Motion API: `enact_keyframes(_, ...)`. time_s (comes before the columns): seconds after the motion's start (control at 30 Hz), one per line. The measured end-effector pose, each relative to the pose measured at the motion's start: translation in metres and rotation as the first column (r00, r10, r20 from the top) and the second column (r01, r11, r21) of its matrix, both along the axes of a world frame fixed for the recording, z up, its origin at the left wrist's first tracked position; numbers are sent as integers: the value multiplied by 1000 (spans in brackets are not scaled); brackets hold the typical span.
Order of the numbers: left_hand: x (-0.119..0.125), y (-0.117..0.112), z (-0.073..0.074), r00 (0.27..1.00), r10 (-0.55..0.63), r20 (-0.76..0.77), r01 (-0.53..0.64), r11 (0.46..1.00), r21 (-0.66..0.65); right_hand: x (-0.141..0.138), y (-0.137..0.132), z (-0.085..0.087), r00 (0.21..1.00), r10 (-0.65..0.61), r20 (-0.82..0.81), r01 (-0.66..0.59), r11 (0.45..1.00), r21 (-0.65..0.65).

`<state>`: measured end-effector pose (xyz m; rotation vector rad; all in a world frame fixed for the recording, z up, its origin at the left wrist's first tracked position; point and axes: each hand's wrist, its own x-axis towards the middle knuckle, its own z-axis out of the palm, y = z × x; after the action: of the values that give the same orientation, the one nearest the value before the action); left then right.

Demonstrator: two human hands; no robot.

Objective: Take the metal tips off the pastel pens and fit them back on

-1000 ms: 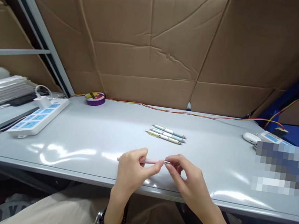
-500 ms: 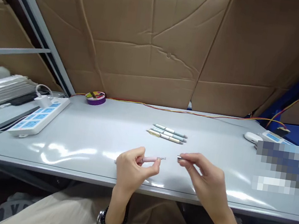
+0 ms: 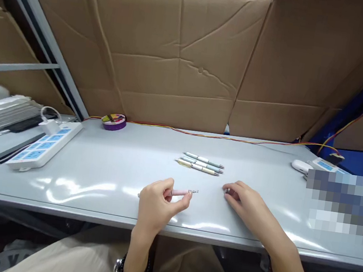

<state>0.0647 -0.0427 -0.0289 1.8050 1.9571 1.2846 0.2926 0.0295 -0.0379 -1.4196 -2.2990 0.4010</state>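
Observation:
My left hand (image 3: pixel 154 206) is closed around a pink pen (image 3: pixel 179 193), held nearly level just above the table's front part. A thin metallic end sticks out of the pen on the right, past my thumb. To the right, my right hand (image 3: pixel 246 204) pinches a small silver pen tip (image 3: pixel 226 191) low at the tabletop; my fingers partly hide it. Beyond both hands lie three pens side by side: a green-and-white pen (image 3: pixel 203 160), a light blue pen (image 3: pixel 202 163) and a cream-coloured pen (image 3: pixel 197 167).
A white power strip (image 3: pixel 45 146) with a plugged-in charger lies at the left. A purple roll of tape (image 3: pixel 114 123) sits at the back. Red and yellow wires (image 3: pixel 175 130) run along the cardboard wall (image 3: pixel 178 63). A white mouse-like object (image 3: pixel 300 166) is at the right.
My right hand has moved slightly right and down to the tabletop with the pen tip, away from the pink pen. The left hand keeps its hold; the view has shifted slightly.

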Motion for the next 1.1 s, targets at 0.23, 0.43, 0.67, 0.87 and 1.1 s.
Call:
enact_keyframes(0.23, 1, 1, 1, 996, -86, -37, 82, 992, -99, -6, -18, 23, 978, 24, -208, -11, 998, 61)
enact_keyframes(0.43, -2, 2, 2, 981, -187, -57, 181, 979, -95, -35, -42, 27, 892, 221, -395, -180, 974, 138)
enact_keyframes(0.67, -1, 1, 4, 961, -265, -81, 257, 961, -99, -57, -46, 12, 848, 266, -459, -146, 949, 279)
enact_keyframes(0.87, 0, 4, 2, 969, -177, -174, 159, 981, -113, -48, -37, 14, 875, 163, -457, -21, 954, 300)
enact_keyframes(1.1, 0, 10, -6, 959, -102, -263, 81, 993, -89, -20, 9, 30, 990, -9, 141, -20, 979, 204)
